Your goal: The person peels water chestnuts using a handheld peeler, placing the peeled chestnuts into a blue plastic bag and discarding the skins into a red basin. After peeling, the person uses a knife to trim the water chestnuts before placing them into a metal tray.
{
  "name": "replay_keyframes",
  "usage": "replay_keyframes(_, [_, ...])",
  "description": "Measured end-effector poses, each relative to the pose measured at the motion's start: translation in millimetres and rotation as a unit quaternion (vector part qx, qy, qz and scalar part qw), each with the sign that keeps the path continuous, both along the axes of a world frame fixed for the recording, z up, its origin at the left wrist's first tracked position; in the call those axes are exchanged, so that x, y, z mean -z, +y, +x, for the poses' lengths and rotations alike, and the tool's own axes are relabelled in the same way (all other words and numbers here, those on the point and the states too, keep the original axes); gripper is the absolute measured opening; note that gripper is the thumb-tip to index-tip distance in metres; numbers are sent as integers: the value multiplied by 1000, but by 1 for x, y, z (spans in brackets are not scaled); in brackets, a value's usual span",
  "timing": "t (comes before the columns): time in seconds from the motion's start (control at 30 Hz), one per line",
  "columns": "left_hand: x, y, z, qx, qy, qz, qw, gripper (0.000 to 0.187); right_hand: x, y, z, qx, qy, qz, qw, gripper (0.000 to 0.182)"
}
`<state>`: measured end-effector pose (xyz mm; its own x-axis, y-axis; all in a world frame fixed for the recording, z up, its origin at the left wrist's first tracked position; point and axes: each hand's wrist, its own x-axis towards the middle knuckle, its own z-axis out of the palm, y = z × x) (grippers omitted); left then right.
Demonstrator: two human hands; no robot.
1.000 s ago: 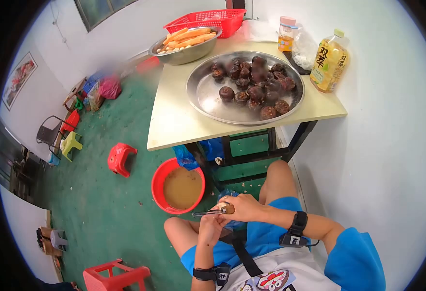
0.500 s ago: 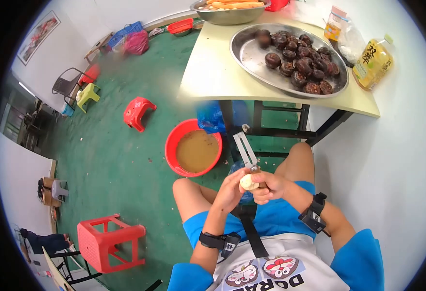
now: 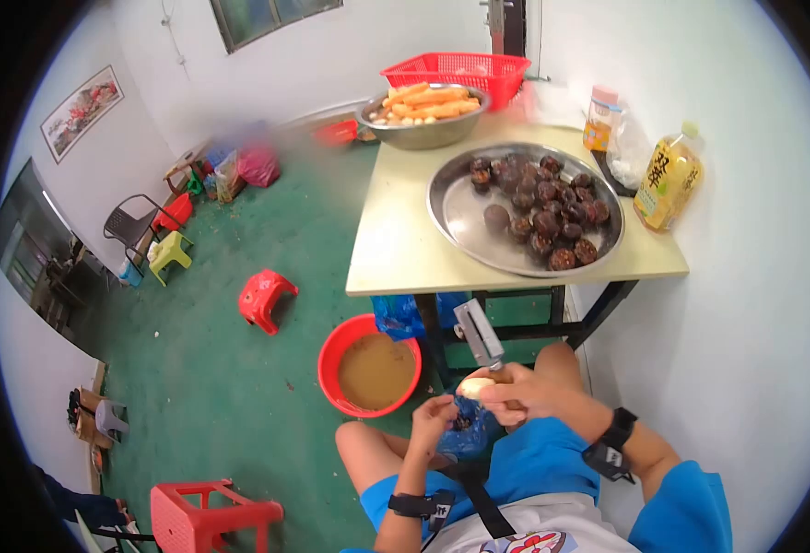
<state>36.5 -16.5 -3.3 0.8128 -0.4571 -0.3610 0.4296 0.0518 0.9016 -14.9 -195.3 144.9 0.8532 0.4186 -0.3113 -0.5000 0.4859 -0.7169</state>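
Observation:
My right hand (image 3: 527, 391) grips a metal peeler (image 3: 481, 335), its flat slotted head pointing up and away from me. The same hand also holds a pale peeled water chestnut (image 3: 474, 388) by the thumb and fingers. My left hand (image 3: 431, 420) is apart from it, lower and to the left, with curled fingers pinched together; what they hold, if anything, is too small to make out. Below both hands, between my legs, is a blue plastic bag (image 3: 465, 441) with dark scraps in it. Dark unpeeled water chestnuts (image 3: 545, 221) lie heaped on a round metal tray (image 3: 465, 241).
The tray stands on a pale table (image 3: 391, 263), with a metal bowl (image 3: 414, 136) of peeled carrots, a red basket (image 3: 506, 78) and a yellow drink bottle (image 3: 669, 180). A red basin (image 3: 329, 376) of murky water and red stools (image 3: 264, 297) are on the green floor.
My left hand has come away from the water chestnut and moved down-left. The peeler and water chestnut stay in my right hand. The view has tilted up, showing more of the room.

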Motion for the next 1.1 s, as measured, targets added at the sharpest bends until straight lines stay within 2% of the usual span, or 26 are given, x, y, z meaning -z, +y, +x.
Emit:
replay_keyframes(0.03, [14, 0, 4, 33, -98, 164, 981, 34, -21, -5, 3, 13, -30, -60, 998, 21])
replay_keyframes(0.07, [41, 3, 7, 61, -156, 211, 963, 39, -45, -13, 7, 23, -60, -122, 991, 24])
replay_keyframes(0.1, [32, 2, 11, 87, -213, 257, 939, 44, -66, -22, 15, 33, -89, -184, 978, 27])
replay_keyframes(0.13, [23, 2, 13, 116, -198, 356, 906, 33, -82, -33, 24, 65, -92, -177, 978, 28])
replay_keyframes(0.17, [17, 0, 19, 110, -205, 353, 906, 33, -98, -43, 35, 97, -94, -170, 976, 29])
replay_keyframes(0.23, [14, -1, 22, 2, -173, 365, 915, 23, -132, -60, 63, 187, -106, -220, 952, 22])
replay_keyframes(0.27, [37, 0, 28, -41, -191, 338, 921, 18, -147, -70, 79, 194, -121, -253, 940, 22])
replay_keyframes(0.4, [26, 3, 45, -15, -198, 308, 930, 17, -178, -115, 152, 224, -121, -380, 889, 21])
replay_keyframes(0.53, [9, 7, 56, -11, -167, 382, 909, 22, -169, -143, 226, 256, -130, -438, 852, 24])
replay_keyframes(0.6, [16, 15, 56, -17, -193, 364, 911, 24, -159, -154, 264, 268, -98, -498, 819, 25])
replay_keyframes(0.7, [16, 24, 60, -15, -214, 371, 904, 26, -153, -157, 309, 286, -73, -501, 814, 25])
replay_keyframes(0.77, [19, 29, 63, -25, -138, 309, 941, 25, -151, -158, 334, 269, -81, -478, 832, 25])
replay_keyframes(0.83, [17, 32, 64, -41, -137, 307, 941, 25, -144, -155, 363, 297, -58, -505, 809, 22])
replay_keyframes(0.9, [16, 37, 66, -19, -126, 302, 945, 26, -135, -158, 388, 300, -77, -501, 809, 22])
replay_keyframes(0.97, [25, 40, 71, -28, -128, 307, 943, 26, -130, -160, 405, 308, -100, -488, 811, 23])
replay_keyframes(1.03, [26, 42, 72, -32, -186, 305, 933, 23, -122, -163, 419, 305, -74, -493, 812, 23])
replay_keyframes(1.1, [20, 39, 75, -27, -196, 296, 934, 23, -121, -161, 419, 351, -116, -442, 817, 21])
